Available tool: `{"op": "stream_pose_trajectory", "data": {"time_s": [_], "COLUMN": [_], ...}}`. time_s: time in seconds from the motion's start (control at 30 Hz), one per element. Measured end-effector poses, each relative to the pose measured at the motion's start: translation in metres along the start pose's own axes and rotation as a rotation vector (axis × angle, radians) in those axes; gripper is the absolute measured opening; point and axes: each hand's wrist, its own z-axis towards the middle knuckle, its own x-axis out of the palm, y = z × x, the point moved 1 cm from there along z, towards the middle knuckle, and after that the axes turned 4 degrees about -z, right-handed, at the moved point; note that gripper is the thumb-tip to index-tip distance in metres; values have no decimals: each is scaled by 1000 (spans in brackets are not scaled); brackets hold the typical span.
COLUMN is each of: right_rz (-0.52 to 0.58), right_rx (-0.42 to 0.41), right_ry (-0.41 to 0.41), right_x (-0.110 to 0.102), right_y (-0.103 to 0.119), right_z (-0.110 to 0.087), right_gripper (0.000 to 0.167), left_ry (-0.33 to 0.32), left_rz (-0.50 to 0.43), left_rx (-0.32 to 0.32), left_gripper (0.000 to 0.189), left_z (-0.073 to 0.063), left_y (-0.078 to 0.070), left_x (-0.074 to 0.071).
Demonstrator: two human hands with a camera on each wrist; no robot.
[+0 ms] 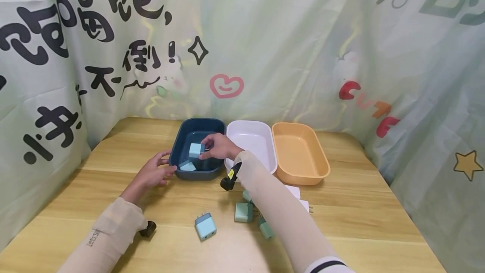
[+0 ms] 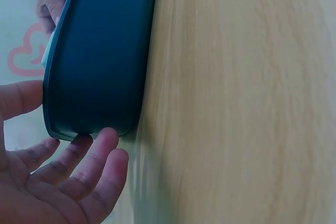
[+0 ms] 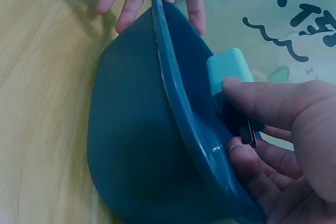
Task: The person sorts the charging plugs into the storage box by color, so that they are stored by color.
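Note:
My right hand [image 1: 221, 146] pinches a light blue plug charger [image 1: 195, 150] with a darker blue end, over the inside of a navy blue tray [image 1: 198, 175]. Metal prongs of this charger [image 3: 229, 65] show between thumb and fingers in the right wrist view. Another light blue charger [image 1: 187, 166] lies in the tray's front left part. At the tray's left side, my left hand [image 1: 151, 173] touches the rim and outer wall with loosely spread fingers. A further blue charger [image 1: 206, 227] lies on the table in front, prongs pointing away from me.
A white tray [image 1: 270, 155] and a yellow-orange tray [image 1: 302, 155] stand in a row right of the navy one. Several green chargers [image 1: 243, 212] and white ones [image 1: 293, 191] lie on the wooden table [image 1: 352, 218], partly hidden by my right forearm. A printed curtain [image 1: 288, 54] hangs behind.

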Motion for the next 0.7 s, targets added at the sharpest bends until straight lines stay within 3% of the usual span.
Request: {"op": "stream_pose_trajectory", "data": {"time_s": [0.33, 0.7], "right_rz": [11, 154], "right_rx": [-3, -3], "right_ry": [-6, 10], "right_x": [0, -8], "right_y": [-1, -1], "right_z": [0, -8], "right_gripper": [45, 40], "left_ry": [1, -2], "left_rz": [-1, -5], "left_rx": [-7, -2], "left_gripper": [68, 68], "left_z": [-1, -1], "left_y": [1, 0], "left_x": [1, 1]}}
